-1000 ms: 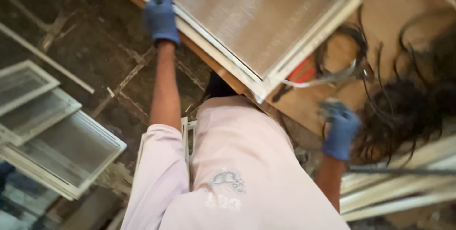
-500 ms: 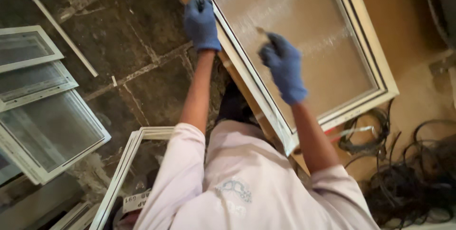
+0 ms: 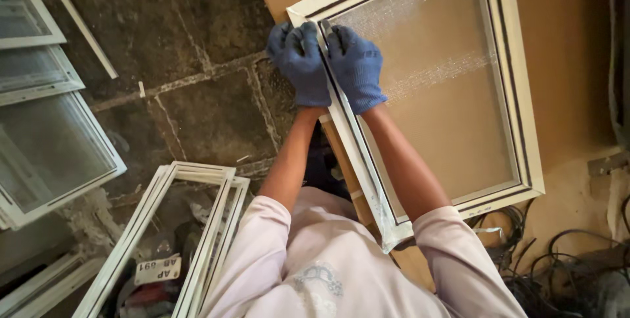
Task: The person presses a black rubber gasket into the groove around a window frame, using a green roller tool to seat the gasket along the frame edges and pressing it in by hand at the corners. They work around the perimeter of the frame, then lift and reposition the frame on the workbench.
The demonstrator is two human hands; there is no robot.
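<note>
We are looking down on a white window frame [image 3: 505, 88] with frosted, patterned glass lying flat on a brown table [image 3: 564, 42], its near corner hanging just past the table's edge toward our body. Both hands wear blue knitted gloves and sit side by side on the frame's left rail, near its far corner.

The left hand [image 3: 300, 62] rests on the outer side of that rail, its fingers [image 3: 282, 36] curled over the edge as if to steady the frame against the table. The right hand [image 3: 354, 65] lies just inside, on the glass side, fingers [image 3: 341, 36] bent and pressing down along the dark rubber strip [image 3: 326, 62] that runs in the groove between rail and glass. We judge both hands to be partly closed and bearing down on the rail and strip rather than gripping anything free; whether the fingertips pinch the strip itself we cannot tell.

To the left, on the dark stone floor [image 3: 190, 95], several more glazed white frames [image 3: 46, 134] lie stacked, and empty frames [image 3: 197, 226] lean near our knee. A tangle of black cables [image 3: 564, 265] lies at lower right, beside the table.
</note>
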